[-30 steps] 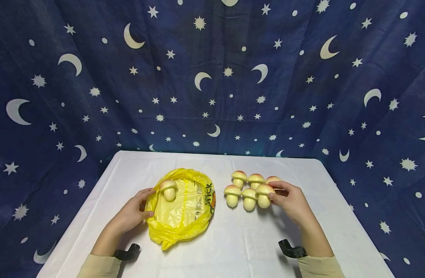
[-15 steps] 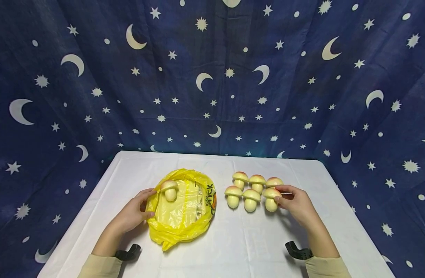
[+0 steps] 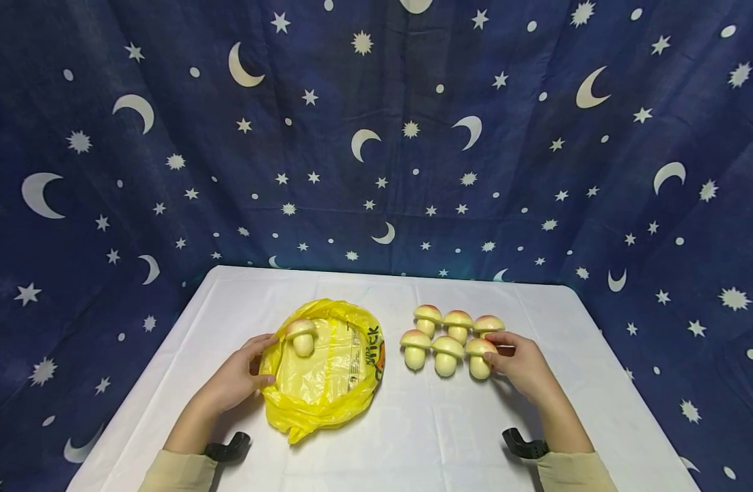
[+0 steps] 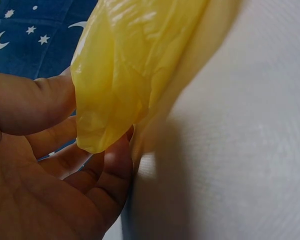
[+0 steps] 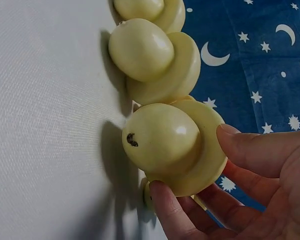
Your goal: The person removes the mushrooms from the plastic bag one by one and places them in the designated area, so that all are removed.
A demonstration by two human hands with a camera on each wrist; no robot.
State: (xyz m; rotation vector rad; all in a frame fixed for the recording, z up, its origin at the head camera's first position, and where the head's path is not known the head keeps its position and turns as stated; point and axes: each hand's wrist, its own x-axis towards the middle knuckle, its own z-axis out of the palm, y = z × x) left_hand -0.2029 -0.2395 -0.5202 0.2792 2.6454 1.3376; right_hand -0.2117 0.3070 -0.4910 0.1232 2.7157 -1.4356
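Note:
A yellow plastic bag [image 3: 324, 406] lies on the table at left with its mouth rolled wide. One toy mushroom [image 3: 303, 340] is inside it, by the left rim. My left hand [image 3: 231, 379] holds that rim, thumb on one side and fingers on the other; the left wrist view shows the bag's folded edge [image 4: 115, 90] between them. To the right, several cream mushrooms with reddish caps form two rows. My right hand [image 3: 524, 365] grips the nearest right mushroom [image 3: 480, 362] by its cap; in the right wrist view thumb and fingers meet the cap around its round stem [image 5: 162, 137].
Another front-row mushroom [image 3: 447, 359] stands just left of the held one, and a back-row mushroom [image 3: 488, 323] sits behind it. A white cloth [image 3: 401, 444] covers the table. A dark blue starry curtain [image 3: 327, 184] hangs behind and at the sides.
The right hand has brought its mushroom down and slightly right to the end of the front row, where it still grips it. The left hand and the bag stay in place.

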